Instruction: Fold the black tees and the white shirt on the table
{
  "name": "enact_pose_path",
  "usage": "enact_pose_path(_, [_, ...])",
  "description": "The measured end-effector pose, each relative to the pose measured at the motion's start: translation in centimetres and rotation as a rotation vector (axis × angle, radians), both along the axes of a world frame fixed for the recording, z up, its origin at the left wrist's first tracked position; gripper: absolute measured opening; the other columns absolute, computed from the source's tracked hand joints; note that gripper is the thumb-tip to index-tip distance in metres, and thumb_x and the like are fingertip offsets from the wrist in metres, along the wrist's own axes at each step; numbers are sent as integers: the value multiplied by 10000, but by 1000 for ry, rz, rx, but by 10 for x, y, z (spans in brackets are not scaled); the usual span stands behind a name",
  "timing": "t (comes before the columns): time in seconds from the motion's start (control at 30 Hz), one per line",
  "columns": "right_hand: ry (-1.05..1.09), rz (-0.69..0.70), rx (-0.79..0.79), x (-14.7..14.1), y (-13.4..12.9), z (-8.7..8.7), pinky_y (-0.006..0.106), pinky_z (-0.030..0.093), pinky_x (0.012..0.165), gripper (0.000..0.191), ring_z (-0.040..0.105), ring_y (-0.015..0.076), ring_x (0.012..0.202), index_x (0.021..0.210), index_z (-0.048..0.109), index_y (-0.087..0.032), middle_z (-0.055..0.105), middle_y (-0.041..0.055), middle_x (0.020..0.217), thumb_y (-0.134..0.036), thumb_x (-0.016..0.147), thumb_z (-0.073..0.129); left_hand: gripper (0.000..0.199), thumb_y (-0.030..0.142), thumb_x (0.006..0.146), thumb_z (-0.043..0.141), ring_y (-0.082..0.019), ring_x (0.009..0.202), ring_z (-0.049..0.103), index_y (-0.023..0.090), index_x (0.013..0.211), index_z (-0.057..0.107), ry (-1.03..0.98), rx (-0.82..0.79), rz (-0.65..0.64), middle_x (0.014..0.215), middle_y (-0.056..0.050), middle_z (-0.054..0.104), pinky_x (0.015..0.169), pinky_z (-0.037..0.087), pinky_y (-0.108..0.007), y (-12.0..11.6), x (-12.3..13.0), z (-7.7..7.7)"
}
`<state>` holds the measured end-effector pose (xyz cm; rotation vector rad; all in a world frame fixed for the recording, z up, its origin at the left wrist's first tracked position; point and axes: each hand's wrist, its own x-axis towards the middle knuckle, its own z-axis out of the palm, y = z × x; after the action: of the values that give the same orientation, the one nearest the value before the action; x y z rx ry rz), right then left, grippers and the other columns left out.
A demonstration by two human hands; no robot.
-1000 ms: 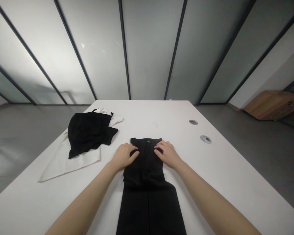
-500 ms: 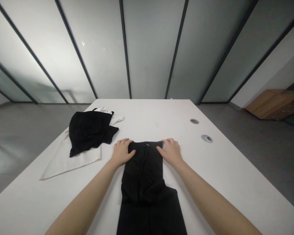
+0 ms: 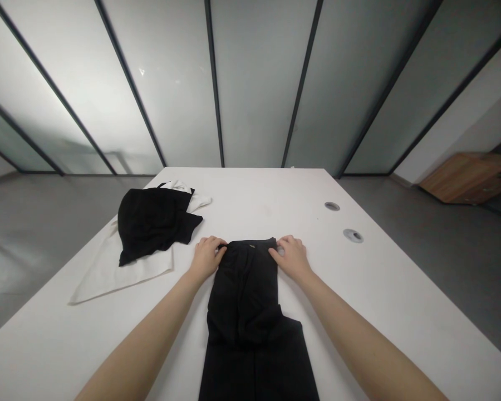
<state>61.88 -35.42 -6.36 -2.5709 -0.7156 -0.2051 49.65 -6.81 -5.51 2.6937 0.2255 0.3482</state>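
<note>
Hands (image 3: 207, 257) (image 3: 291, 257) on top corners of a black garment (image 3: 244, 301)

We think this place is an office room, because we see a long white desk (image 3: 254, 192) with cable holes (image 3: 353, 235), frosted glass walls (image 3: 254, 83) and a low wooden cabinet (image 3: 470, 178).

The small tag (image 3: 251, 245) on the black trousers (image 3: 243, 295) seems unreadably blurred.

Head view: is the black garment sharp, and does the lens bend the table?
Head view: black garment fairly sharp, its folds partly lost in darkness; white table splayed by wide-angle distortion; frosted glass wall glowing brightly at left.
</note>
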Motion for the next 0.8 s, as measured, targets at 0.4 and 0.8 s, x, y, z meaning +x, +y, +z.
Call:
enact_pose_path(0.4, [527, 61, 154, -6, -4, 36, 288, 385, 554, 190, 635, 186, 605, 900, 714, -246, 724, 24, 687, -416, 948, 645, 172, 345, 957, 588, -216, 714, 656, 213, 913, 691, 157, -295, 123, 736, -35, 689, 650, 470, -317, 2, -2, 22])
enact_pose_path(0.8, [1433, -122, 782, 22, 28, 40, 414, 660, 749, 193, 781, 211, 802, 1160, 496, -234, 756, 155, 1209, -236, 1013, 620, 354, 243, 1041, 578, -210, 905, 787, 248, 1316, 355, 391, -1557, 208, 1247, -188, 736, 773, 635, -349, 12, 40, 26])
